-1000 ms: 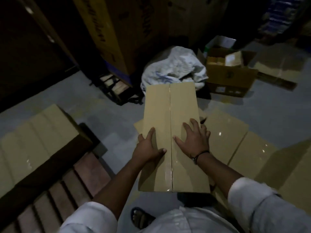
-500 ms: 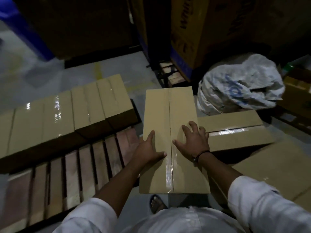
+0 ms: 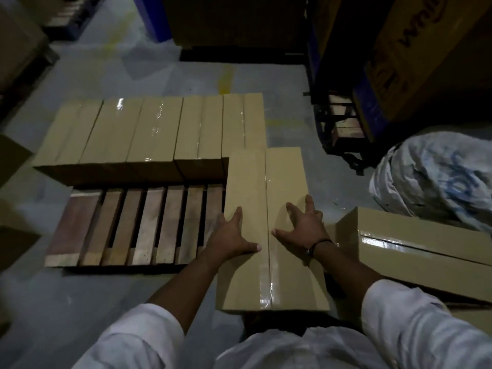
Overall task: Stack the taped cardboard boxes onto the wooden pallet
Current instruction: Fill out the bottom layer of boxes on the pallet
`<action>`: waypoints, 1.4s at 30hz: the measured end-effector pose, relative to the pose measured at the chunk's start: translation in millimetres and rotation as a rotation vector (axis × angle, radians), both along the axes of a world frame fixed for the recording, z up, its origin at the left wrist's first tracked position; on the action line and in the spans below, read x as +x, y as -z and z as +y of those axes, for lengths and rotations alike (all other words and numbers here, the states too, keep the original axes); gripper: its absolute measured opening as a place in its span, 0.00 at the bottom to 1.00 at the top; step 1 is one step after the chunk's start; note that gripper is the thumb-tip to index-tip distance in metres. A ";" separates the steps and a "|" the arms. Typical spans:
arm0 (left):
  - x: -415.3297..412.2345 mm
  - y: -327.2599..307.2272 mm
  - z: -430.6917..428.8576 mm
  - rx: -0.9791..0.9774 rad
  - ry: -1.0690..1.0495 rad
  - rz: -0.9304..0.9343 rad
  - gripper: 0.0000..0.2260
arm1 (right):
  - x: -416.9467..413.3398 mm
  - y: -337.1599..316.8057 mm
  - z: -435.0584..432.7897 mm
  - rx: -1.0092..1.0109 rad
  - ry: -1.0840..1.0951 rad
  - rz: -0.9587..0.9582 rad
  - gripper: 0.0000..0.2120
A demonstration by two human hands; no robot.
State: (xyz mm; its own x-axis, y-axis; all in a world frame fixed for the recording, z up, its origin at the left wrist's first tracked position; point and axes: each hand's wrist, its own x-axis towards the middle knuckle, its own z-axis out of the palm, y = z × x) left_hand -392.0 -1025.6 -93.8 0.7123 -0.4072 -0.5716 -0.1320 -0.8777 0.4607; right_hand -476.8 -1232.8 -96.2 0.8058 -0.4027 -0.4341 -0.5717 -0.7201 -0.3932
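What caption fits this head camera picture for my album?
Left hand and right hand hold a taped cardboard box by the wooden pallet, where a row of boxes sits.

Both arms reach forward, bare from the white sleeves [image 3: 138, 339] down to the hands. The left hand [image 3: 234, 237] grips the left edge of the box [image 3: 247, 182], thumb stretched across the top, forefinger straight along the edge. The right hand [image 3: 303, 227] lies flat on the top with fingers spread, a dark band [image 3: 318, 245] on its wrist.
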 end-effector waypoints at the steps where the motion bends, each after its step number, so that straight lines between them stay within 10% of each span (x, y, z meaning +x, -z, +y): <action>1: 5.5 1.1 2.9 0.008 -0.019 0.001 0.60 | 9.9 0.2 1.2 0.004 -0.019 0.020 0.48; 42: 142.1 339.7 -0.7 0.119 0.108 -0.122 0.56 | 147.3 351.8 0.9 -0.007 -0.121 0.014 0.45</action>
